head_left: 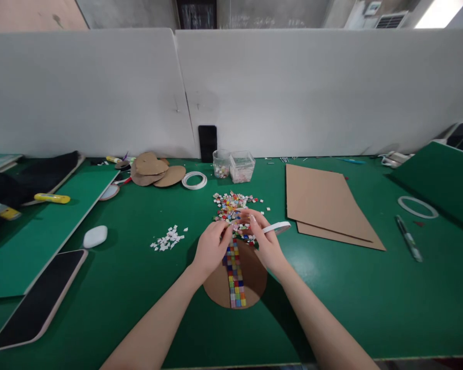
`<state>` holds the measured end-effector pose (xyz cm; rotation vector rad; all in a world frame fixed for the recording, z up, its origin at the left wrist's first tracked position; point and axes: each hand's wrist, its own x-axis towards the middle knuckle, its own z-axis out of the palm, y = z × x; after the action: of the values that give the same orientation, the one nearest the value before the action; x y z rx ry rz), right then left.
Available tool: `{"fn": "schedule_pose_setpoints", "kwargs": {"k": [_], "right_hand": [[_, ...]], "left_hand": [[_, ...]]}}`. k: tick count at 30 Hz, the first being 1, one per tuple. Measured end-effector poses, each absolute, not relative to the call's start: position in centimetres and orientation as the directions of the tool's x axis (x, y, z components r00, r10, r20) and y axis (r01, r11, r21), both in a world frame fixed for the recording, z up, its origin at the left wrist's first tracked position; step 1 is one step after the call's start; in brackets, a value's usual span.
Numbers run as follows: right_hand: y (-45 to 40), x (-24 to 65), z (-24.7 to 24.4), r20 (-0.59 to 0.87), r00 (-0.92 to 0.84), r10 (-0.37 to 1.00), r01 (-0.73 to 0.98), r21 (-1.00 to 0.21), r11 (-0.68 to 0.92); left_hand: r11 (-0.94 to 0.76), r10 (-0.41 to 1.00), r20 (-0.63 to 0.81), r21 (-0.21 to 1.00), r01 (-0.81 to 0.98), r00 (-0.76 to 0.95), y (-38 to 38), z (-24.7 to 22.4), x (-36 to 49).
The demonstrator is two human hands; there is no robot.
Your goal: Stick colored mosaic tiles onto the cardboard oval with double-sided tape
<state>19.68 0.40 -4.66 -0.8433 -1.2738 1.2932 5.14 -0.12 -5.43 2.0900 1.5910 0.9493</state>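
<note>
A round cardboard disc (pixel 254 282) lies in front of me, with rows of colourful mosaic tiles (pixel 236 280) running down its middle. Over its far edge, my left hand (pixel 212 246) is closed in a pinch; what its fingertips grip is too small to make out. My right hand (pixel 268 249) holds a roll of white tape (pixel 280 226), which sticks out to the right of the fingers. Both hands' fingertips are close together. Just beyond them spreads a pile of loose mosaic tiles (pixel 231 203), partly hidden by my fingers.
White chips (pixel 168 239) lie to the left, near a white case (pixel 95 236) and a phone (pixel 42 298). Farther back are cardboard discs (pixel 150 167), a tape roll (pixel 194 180) and clear containers (pixel 242 167). Cardboard sheets (pixel 320 198) and a pen (pixel 409 238) lie right.
</note>
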Motion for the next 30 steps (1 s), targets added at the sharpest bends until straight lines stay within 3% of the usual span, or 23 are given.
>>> {"fn": "schedule_pose_setpoints", "kwargs": {"k": [4,8,11,15,20,25,30], "right_hand": [[0.6,19.9,-4.7,0.16,-0.141,0.977,-0.162,-0.977,0.137],[1.0,20.2,-5.4,0.168,-0.108,0.98,0.065,-0.982,0.176],[1.1,20.2,-5.6,0.148,-0.218,0.965,0.187,-0.964,0.191],[0.9,20.0,-5.2,0.156,-0.32,0.935,0.24,-0.941,0.239],[0.8,20.1,-5.1,0.171,-0.272,0.947,0.287,-0.925,0.249],[0.8,19.9,-5.4,0.162,-0.169,0.972,0.248,-0.948,0.201],[0.7,19.8,-5.4,0.212,-0.134,0.968,0.243,-0.94,0.24]], "left_hand": [[-0.297,0.95,0.281,0.663,0.687,0.139,-0.1,-5.5,5.2],[-0.292,0.954,0.26,0.683,0.67,0.151,-0.3,-5.4,5.3],[-0.288,0.957,0.237,0.708,0.644,0.168,-0.3,-5.4,5.4],[-0.268,0.963,0.198,0.766,0.584,0.183,-0.4,-5.5,5.6],[-0.224,0.971,0.158,0.857,0.464,0.178,-0.3,-5.7,5.7],[0.004,0.986,-0.046,0.968,0.251,0.161,-0.3,-5.5,6.0],[0.17,0.971,-0.173,0.985,0.027,0.165,-0.4,-5.2,6.4]]}}
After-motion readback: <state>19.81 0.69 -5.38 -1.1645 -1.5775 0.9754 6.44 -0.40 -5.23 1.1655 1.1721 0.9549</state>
